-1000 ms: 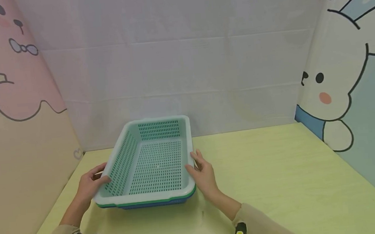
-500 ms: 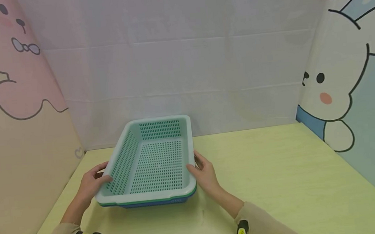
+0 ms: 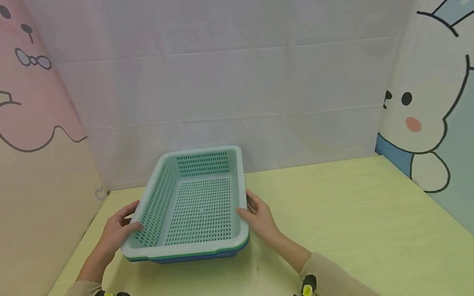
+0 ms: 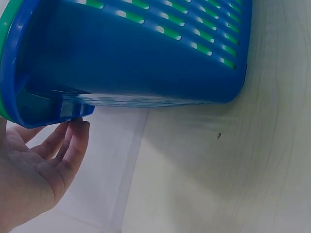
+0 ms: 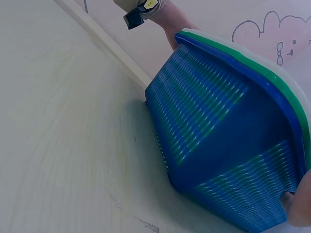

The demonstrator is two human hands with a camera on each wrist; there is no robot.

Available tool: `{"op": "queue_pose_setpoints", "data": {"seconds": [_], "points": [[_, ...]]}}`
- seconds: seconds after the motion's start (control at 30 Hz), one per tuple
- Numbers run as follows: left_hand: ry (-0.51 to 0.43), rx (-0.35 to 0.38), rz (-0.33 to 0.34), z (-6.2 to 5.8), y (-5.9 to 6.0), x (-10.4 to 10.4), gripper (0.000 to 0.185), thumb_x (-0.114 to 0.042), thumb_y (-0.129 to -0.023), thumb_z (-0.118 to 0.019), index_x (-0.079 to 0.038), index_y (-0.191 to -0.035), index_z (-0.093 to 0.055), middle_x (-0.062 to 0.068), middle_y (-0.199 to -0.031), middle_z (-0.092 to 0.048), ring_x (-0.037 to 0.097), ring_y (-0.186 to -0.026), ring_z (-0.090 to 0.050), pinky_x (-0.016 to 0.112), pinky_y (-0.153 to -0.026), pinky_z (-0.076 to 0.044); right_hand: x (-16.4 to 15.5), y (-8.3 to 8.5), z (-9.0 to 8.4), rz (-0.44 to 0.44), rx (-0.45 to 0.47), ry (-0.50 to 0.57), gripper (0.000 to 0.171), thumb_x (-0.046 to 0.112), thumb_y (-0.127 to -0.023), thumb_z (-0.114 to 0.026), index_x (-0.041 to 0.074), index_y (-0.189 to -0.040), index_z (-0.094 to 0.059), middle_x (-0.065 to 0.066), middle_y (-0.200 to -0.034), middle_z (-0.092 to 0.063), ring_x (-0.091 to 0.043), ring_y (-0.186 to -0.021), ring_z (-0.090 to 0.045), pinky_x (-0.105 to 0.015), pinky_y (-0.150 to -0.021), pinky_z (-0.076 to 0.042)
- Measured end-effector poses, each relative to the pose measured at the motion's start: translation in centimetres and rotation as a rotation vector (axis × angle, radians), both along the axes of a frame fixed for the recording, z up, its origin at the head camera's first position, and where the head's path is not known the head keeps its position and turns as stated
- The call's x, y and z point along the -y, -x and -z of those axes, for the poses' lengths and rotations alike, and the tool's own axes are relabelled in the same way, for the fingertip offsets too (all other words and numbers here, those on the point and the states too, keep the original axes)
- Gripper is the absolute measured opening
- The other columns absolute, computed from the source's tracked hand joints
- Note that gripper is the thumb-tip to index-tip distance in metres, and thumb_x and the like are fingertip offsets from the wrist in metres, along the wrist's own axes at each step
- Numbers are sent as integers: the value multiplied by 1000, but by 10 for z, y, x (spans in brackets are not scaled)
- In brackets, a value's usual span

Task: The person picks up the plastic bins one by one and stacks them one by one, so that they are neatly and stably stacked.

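Three nested perforated baskets (image 3: 186, 251) stand on the yellow-green table (image 3: 351, 213): a pale mint one on top, a green one under it, a blue one at the bottom. My left hand (image 3: 115, 229) holds the stack's left rim, thumb over the top edge. The left wrist view shows the left hand's fingers (image 4: 73, 145) fairly straight, tips under the blue basket's (image 4: 146, 63) rim. My right hand (image 3: 259, 218) holds the right rim, thumb on top and fingers along the side. Only a fingertip (image 5: 300, 208) shows against the blue basket (image 5: 214, 136) in the right wrist view.
Cartoon-printed panels stand close on the left (image 3: 20, 160) and right (image 3: 446, 103), with a white backdrop (image 3: 232, 83) just behind the baskets. Bare tabletop stretches to the right of the stack and in front of it.
My right hand's spread fingers have drawn in against the right rim. The left hand and the baskets have barely shifted.
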State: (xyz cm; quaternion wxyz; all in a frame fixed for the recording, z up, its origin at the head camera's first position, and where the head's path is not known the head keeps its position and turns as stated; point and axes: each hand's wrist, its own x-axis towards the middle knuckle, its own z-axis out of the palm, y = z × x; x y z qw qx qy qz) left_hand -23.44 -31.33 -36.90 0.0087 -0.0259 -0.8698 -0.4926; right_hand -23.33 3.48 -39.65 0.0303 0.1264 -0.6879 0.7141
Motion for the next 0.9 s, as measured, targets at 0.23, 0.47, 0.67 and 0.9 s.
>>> {"op": "queue_pose_setpoints", "data": {"seconds": [0.23,0.47,0.67,0.9], "points": [[-15,-11,-8,2,0,-2,65,-6,-83,-55,-2,-142,-28,26,-131,-40,-3,-80,-54,26,-64,-51,-1,0,2,4,0,-8,59,4,-88,-53,-7,-139,-26,-25,-141,-29,-35,-129,-31,-41,-101,-31],[-38,1,-24,0,-2,-5,66,-6,-82,-54,-3,-142,-27,26,-132,-38,-2,-80,-54,26,-64,-51,-2,0,2,3,-9,-20,60,6,-87,-54,-7,-139,-26,-25,-141,-29,-35,-129,-31,-40,-101,-31],[-53,-3,-32,1,-3,-6,67,-6,-81,-55,-4,-142,-27,24,-135,-36,-4,-79,-53,25,-63,-51,-3,0,2,3,-8,-34,61,7,-88,-55,-7,-139,-25,-25,-141,-29,-35,-128,-32,-40,-101,-31],[-52,13,-50,2,-3,-4,67,-6,-82,-54,-6,-143,-27,23,-137,-35,-4,-80,-52,24,-64,-50,-2,-1,0,-6,-2,-31,60,5,-88,-54,-8,-139,-25,-25,-142,-28,-35,-128,-32,-40,-101,-31]]}}
